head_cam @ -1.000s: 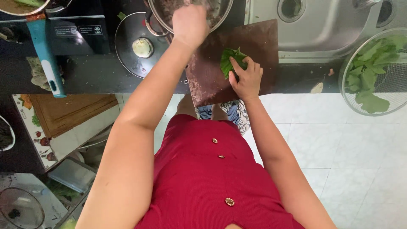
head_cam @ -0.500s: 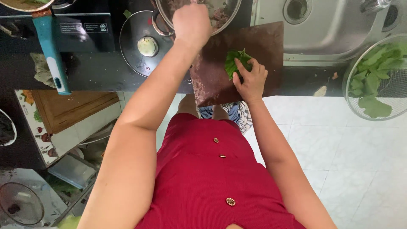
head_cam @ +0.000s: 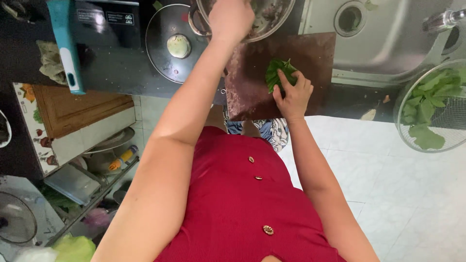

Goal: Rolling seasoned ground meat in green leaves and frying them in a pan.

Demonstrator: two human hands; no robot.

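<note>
The right hand (head_cam: 292, 95) lies flat-fingered on a small bunch of green leaves (head_cam: 277, 73), pinning it against the reddish-brown cutting board (head_cam: 252, 82); the fingers curl over the near end of the bunch and the thumb sits beside it, so the hand is pressing and gathering the leaves, not lifting them. The bunch lies near the middle of the board, towards its far edge. The left hand (head_cam: 231, 18) reaches over the steel bowl (head_cam: 272, 22) just beyond the board; seen from the back of the hand, its fingers are hidden, so I cannot tell whether it is closed on anything or empty.

The leaves look thin, soft and very light. They would likely crumple and tear under a hard squeeze, spring apart when let go, and may be damp and a little slippery. A sensible hold seems to be across the stacked middle or stem end, with the fingertips bunched and the pressure gentle.

Left of the bowl a glass lid with a pale knob (head_cam: 178, 46) rests on the dark counter, and farther left stands a teal handle (head_cam: 68, 48). To the right is a steel sink (head_cam: 388, 43), and at the right edge a wire strainer (head_cam: 432, 111) holds more green leaves
</note>
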